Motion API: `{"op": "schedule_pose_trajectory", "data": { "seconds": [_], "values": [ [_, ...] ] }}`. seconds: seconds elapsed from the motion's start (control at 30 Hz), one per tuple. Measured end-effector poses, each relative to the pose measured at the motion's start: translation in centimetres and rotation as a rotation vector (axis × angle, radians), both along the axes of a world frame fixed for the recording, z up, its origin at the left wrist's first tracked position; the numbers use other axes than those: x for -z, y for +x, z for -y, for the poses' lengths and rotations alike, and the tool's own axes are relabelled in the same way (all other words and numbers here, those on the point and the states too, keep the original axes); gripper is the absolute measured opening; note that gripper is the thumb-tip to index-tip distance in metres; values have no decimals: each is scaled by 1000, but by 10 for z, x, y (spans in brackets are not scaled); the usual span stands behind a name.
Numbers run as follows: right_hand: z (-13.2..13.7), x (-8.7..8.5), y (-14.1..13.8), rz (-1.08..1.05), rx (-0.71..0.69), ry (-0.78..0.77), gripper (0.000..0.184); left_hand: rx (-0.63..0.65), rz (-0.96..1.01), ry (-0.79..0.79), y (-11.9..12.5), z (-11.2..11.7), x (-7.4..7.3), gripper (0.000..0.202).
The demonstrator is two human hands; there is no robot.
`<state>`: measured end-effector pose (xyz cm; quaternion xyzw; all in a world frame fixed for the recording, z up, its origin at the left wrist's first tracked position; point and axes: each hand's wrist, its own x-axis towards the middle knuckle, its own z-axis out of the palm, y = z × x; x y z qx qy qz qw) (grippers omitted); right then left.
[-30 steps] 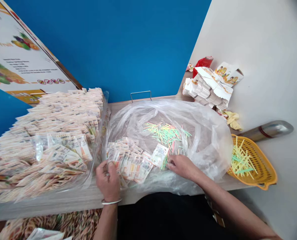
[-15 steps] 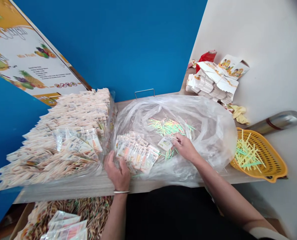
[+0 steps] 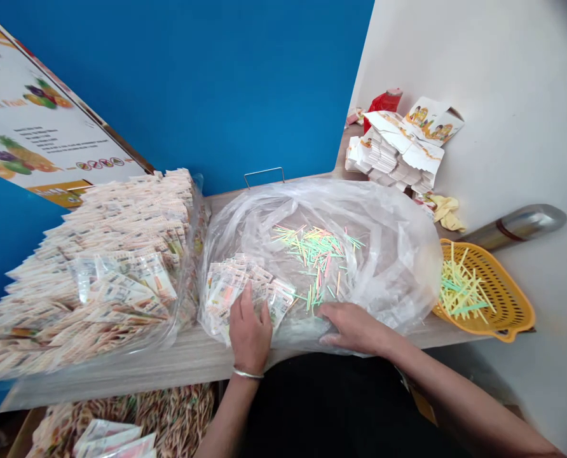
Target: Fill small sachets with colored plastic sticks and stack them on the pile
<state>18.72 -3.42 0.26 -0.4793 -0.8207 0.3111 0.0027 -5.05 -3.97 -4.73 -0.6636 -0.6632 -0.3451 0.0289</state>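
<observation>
Fingers [image 3: 246,298] of the left hand [image 3: 249,327] lie extended and flat on a small fanned batch of printed sachets [image 3: 224,287], pressing it down rather than closing around it. The right hand [image 3: 355,327] rests palm-down on the near edge of the clear plastic bag [image 3: 402,254]; whether its fingers pinch the film cannot be determined. The batch sits inside this bag's open mouth, on the tabletop [image 3: 169,364], just beside a scatter of thin coloured sticks [image 3: 318,251] lying deeper in the bag. Left of the hands, a far larger heap of the same sachets [image 3: 121,216] fills a second clear bag, and more sachets [image 3: 112,436] show below the tabletop edge. To the right, an orange basket [image 3: 519,321] holds further yellow and green sticks [image 3: 459,292]. Judged from these quantities, most sachets are already piled, while the batch under the left hand and many loose sticks in both bag and basket remain to be dealt with. Folded cartons [image 3: 398,152] at the far corner carry printed figures but no legible text. Sachet print is too small to read. The poster [image 3: 35,140] on the blue wall shows fruit; one heading appears to read "Mix Fruit", and the rest is illegible.
</observation>
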Motion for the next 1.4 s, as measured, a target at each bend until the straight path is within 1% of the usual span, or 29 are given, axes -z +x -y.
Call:
{"op": "schedule_pose_trajectory", "data": {
  "seconds": [0.07,0.1,0.17,0.2,0.27,0.33,0.4,0.43,0.5,0.53,0.6,0.7,0.73,0.77,0.8,0.9,1.0,1.07,1.1,1.17,1.2,1.23,1.27,1.33,1.4],
  "values": [
    [9,4,5,70,-60,36,46,93,-127,68,0,0,-2,52],
    [12,5,4,103,-70,61,49,151,-180,55,2,1,-4,47],
    [15,5,-3,143,-82,76,43,220,-253,-33,6,1,-5,36],
    [13,4,-8,152,-69,75,37,219,-267,-85,8,1,-4,32],
    [6,2,-21,161,10,115,30,178,-260,-149,9,-1,0,30],
    [-5,3,-36,173,73,232,24,153,-243,-162,7,-3,6,32],
    [-17,9,-51,187,53,351,19,160,-240,-168,4,-3,10,34],
    [-23,14,-56,196,19,380,18,173,-244,-174,2,-3,11,37],
    [-35,22,-62,235,-27,379,16,210,-259,-192,-1,-3,12,46],
    [-41,25,-60,266,-19,362,18,231,-270,-202,-2,-2,11,51],
    [-51,26,-50,344,60,324,21,258,-293,-212,-3,-2,10,55],
    [-61,18,-31,436,241,318,22,266,-301,-211,-5,-1,11,53],
    [-61,15,-28,434,266,337,22,266,-295,-206,-5,-2,13,53],
    [-60,13,-27,412,256,360,22,266,-286,-197,-5,-2,15,55],
    [-58,12,-29,374,212,381,21,266,-279,-187,-5,-1,17,56],
    [-49,15,-46,272,22,386,21,258,-264,-155,-6,-2,24,57],
    [-50,21,-58,270,-25,338,23,253,-247,-123,-6,-2,28,54],
    [-61,20,-53,277,0,294,21,256,-234,-114,-6,-3,29,54],
    [-69,16,-47,276,38,284,20,257,-232,-115,-6,-3,29,54],
    [-83,7,-30,270,197,314,21,255,-240,-125,-5,-3,27,54],
    [-87,3,-21,262,279,343,21,254,-247,-134,-6,-3,26,54],
    [-88,-1,-13,251,330,366,21,257,-254,-146,-6,-2,23,54],
    [-86,-4,-5,234,334,366,20,264,-257,-159,-6,-1,20,55],
    [-73,-6,6,196,237,289,18,291,-254,-177,-7,1,13,57],
    [-55,-3,11,166,144,188,14,313,-238,-159,-4,1,5,55]
  ]
}}
